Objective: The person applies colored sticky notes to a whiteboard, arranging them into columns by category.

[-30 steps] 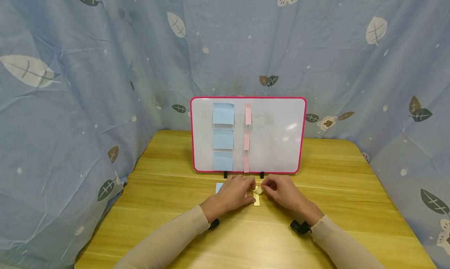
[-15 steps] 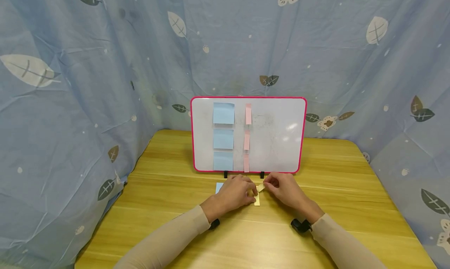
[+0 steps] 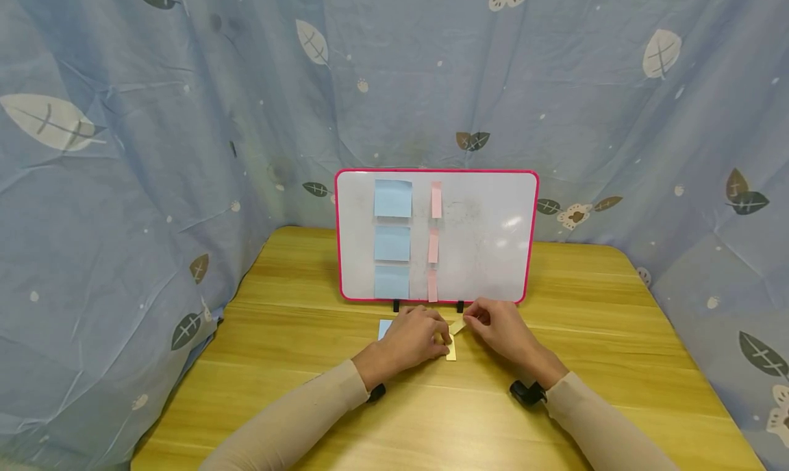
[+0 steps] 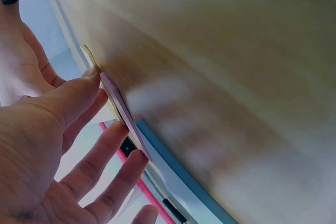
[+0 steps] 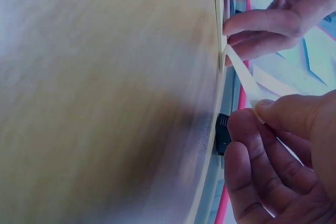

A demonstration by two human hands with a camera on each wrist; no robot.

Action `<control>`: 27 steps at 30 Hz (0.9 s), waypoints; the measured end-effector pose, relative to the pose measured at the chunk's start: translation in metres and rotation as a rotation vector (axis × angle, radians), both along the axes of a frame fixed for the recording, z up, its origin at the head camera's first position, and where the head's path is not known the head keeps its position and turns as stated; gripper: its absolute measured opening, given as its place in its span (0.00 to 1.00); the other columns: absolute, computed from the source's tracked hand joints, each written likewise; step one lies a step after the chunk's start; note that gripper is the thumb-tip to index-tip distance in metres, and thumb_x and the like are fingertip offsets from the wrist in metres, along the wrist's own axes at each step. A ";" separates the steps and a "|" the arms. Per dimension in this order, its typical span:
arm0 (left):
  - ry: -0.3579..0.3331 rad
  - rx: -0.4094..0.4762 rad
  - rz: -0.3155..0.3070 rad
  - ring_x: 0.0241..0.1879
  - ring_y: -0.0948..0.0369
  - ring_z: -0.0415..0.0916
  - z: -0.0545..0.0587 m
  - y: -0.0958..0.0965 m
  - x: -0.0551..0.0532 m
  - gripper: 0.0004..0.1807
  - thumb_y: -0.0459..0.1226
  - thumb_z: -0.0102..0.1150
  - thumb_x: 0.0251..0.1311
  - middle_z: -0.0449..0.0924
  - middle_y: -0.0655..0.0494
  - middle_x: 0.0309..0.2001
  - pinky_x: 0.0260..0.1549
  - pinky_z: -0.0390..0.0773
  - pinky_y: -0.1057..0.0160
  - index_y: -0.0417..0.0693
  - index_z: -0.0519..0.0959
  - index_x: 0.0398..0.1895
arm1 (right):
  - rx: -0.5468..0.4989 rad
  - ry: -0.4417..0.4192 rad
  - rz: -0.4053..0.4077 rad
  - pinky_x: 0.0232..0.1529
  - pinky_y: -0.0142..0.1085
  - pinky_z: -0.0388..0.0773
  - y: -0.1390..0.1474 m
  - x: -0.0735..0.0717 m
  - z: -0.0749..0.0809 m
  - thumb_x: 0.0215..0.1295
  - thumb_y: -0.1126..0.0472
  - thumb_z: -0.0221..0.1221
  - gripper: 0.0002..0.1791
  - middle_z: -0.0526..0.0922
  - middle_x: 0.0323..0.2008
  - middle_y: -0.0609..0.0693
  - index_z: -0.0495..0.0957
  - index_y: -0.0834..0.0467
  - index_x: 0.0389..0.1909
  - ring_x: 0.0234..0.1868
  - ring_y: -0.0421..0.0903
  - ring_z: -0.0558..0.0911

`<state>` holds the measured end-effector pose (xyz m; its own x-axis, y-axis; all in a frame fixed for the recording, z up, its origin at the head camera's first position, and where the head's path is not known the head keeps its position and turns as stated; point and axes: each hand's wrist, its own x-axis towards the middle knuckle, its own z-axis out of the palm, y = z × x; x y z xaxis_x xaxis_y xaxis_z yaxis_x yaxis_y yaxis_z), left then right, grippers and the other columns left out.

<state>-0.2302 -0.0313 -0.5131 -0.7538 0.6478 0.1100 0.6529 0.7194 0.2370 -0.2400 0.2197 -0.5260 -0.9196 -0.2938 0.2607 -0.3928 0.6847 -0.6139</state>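
A narrow yellow sticky note pad (image 3: pixel 452 353) lies flat on the table, below the whiteboard. My left hand (image 3: pixel 409 337) holds this pad with thumb and forefinger; its other fingertips touch a pink sticky note pad (image 4: pixel 118 98) beside it. Between thumb and forefinger, my right hand (image 3: pixel 502 331) pinches one end of a yellow sticky note (image 5: pixel 244 77). That note slants up from the far end of the pad, where its other end still meets the stack. A blue sticky note pad (image 3: pixel 384 327) is partly hidden behind my left hand in the head view.
A whiteboard (image 3: pixel 487 252) with a pink frame stands upright on black feet (image 3: pixel 459 307) behind the hands. It carries a column of blue notes (image 3: pixel 392 198) and a column of pink strips (image 3: pixel 436 200). Patterned curtains (image 3: pixel 401 81) surround the wooden table (image 3: pixel 296 272).
My right hand has moved slightly up and to the right, drawing the yellow note further off its pad and straightening it. The left hand has stayed in place.
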 end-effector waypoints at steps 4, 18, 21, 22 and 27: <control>0.001 -0.007 0.003 0.63 0.57 0.87 0.000 0.000 0.001 0.03 0.52 0.80 0.75 0.94 0.68 0.61 0.72 0.83 0.38 0.70 0.96 0.42 | 0.003 0.009 -0.001 0.41 0.31 0.87 0.000 -0.002 0.001 0.79 0.64 0.75 0.02 0.96 0.38 0.46 0.94 0.57 0.42 0.36 0.37 0.89; 0.033 -0.033 -0.007 0.60 0.59 0.86 0.000 0.000 0.002 0.05 0.53 0.79 0.75 0.92 0.67 0.61 0.73 0.82 0.38 0.70 0.97 0.45 | 0.015 0.024 -0.018 0.41 0.32 0.85 0.001 -0.010 0.004 0.80 0.65 0.74 0.03 0.96 0.38 0.48 0.94 0.57 0.42 0.37 0.39 0.89; 0.035 -0.041 -0.004 0.59 0.59 0.86 0.000 0.000 0.002 0.05 0.53 0.79 0.75 0.92 0.67 0.61 0.73 0.82 0.39 0.70 0.97 0.45 | 0.007 0.012 -0.019 0.41 0.32 0.86 0.001 -0.013 0.004 0.80 0.65 0.73 0.02 0.97 0.38 0.48 0.94 0.59 0.43 0.38 0.40 0.90; 0.033 -0.044 -0.003 0.59 0.59 0.86 0.000 0.000 0.002 0.05 0.53 0.79 0.75 0.92 0.67 0.61 0.73 0.82 0.39 0.70 0.97 0.46 | 0.005 0.010 -0.020 0.41 0.32 0.85 0.001 -0.014 0.004 0.80 0.65 0.73 0.03 0.97 0.38 0.49 0.94 0.59 0.43 0.38 0.40 0.90; 0.022 -0.051 0.003 0.61 0.58 0.86 -0.001 0.000 0.003 0.06 0.54 0.79 0.76 0.91 0.66 0.62 0.75 0.81 0.39 0.70 0.98 0.47 | 0.003 0.014 -0.026 0.40 0.31 0.85 0.000 -0.020 0.004 0.79 0.66 0.73 0.03 0.96 0.37 0.49 0.94 0.60 0.43 0.37 0.39 0.89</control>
<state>-0.2272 -0.0312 -0.5138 -0.7534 0.6508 0.0938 0.6555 0.7321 0.1854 -0.2599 0.2199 -0.5215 -0.9233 -0.2706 0.2726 -0.3832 0.6963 -0.6069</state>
